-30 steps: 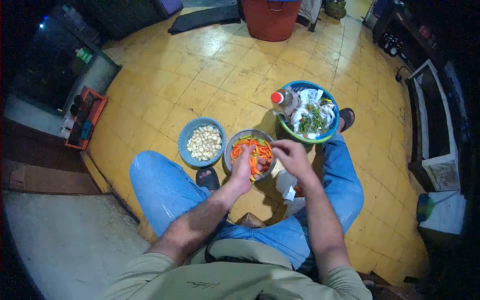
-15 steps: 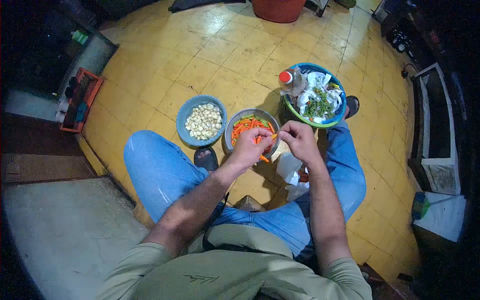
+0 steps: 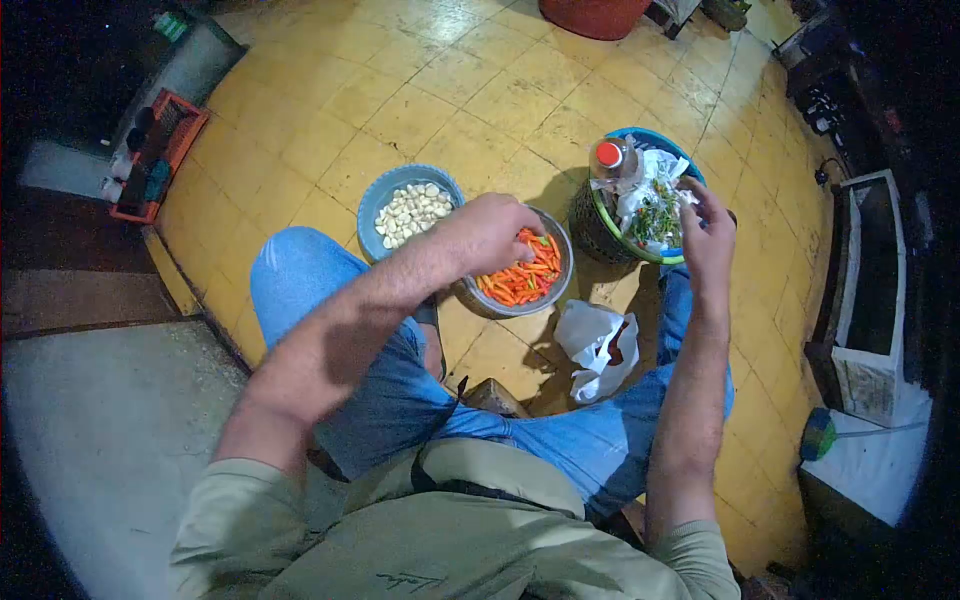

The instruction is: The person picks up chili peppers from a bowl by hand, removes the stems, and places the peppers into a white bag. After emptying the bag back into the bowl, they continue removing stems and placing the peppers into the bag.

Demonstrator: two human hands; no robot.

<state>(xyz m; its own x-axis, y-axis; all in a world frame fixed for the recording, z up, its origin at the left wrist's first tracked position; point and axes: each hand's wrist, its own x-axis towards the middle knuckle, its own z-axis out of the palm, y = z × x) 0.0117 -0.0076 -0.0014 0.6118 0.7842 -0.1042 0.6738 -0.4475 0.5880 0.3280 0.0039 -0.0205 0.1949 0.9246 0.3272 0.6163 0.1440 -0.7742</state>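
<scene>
My left hand reaches over a grey bowl of orange, red and a few green chili peppers. Its bent fingertips touch the chilies near the far rim and close on a chili pepper, partly hidden by the hand. To the right, my right hand hovers at the edge of a blue-and-green-rimmed basket, thumb and fingers curved but apart, with nothing visible between them. Green stems and crumpled white plastic lie in that basket. Beside the chilies stands a blue bowl of peeled garlic cloves.
A plastic bottle with a red cap stands in the basket. Between my legs lies a white plastic bag with something reddish inside. An orange crate is at the left, and a red tub sits farther off on the yellow tiled floor.
My hands were together over the chilies, working on one pepper. They have parted: the left moved to the chilies at the far rim, the right to the basket. The view has shifted slightly.
</scene>
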